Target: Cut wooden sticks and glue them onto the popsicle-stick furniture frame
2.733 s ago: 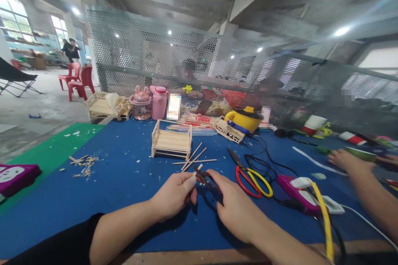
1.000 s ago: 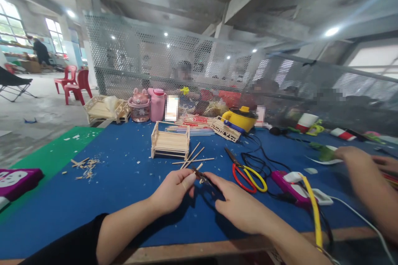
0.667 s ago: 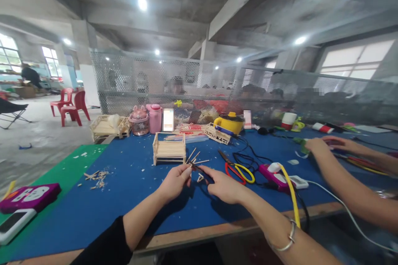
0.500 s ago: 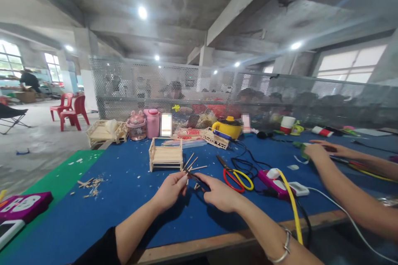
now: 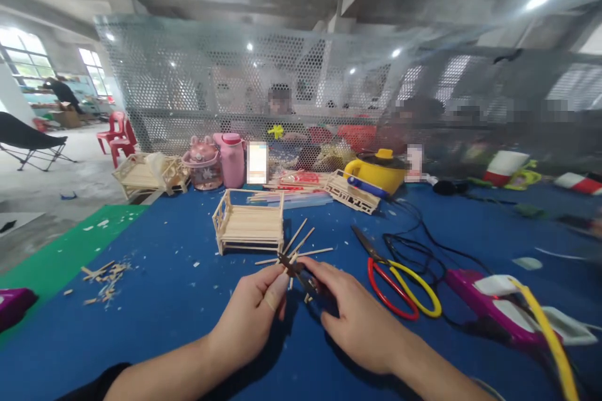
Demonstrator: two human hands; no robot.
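Slats (image 5: 251, 219), end rails and posts are joined in the miniature wooden bed (image 5: 249, 241) on the blue counter (image 5: 164, 332), so its main frame looks largely built; whether every joint is fixed, I cannot tell. Just in front of the bed's right side, the left hand (image 5: 251, 310) has its grip closed in a pinch on a short stick (image 5: 288, 268), while the right hand (image 5: 360, 319) has its grip wrapped round pliers (image 5: 310, 282), their jaws at that stick; how far the handles are spread is unclear. The held stick and the loose sticks (image 5: 305, 237) by the bed's right front corner belong to no frame. Offcuts (image 5: 109, 277) lie to the bed's front left, suggesting that plenty of trimming is done. Left of the bed and farther back, a second wooden bed (image 5: 141, 178) also looks assembled; right of it and farther back leans a latticed wooden piece (image 5: 350, 194). Scissors (image 5: 392, 288) lie unheld to the bed's front right.
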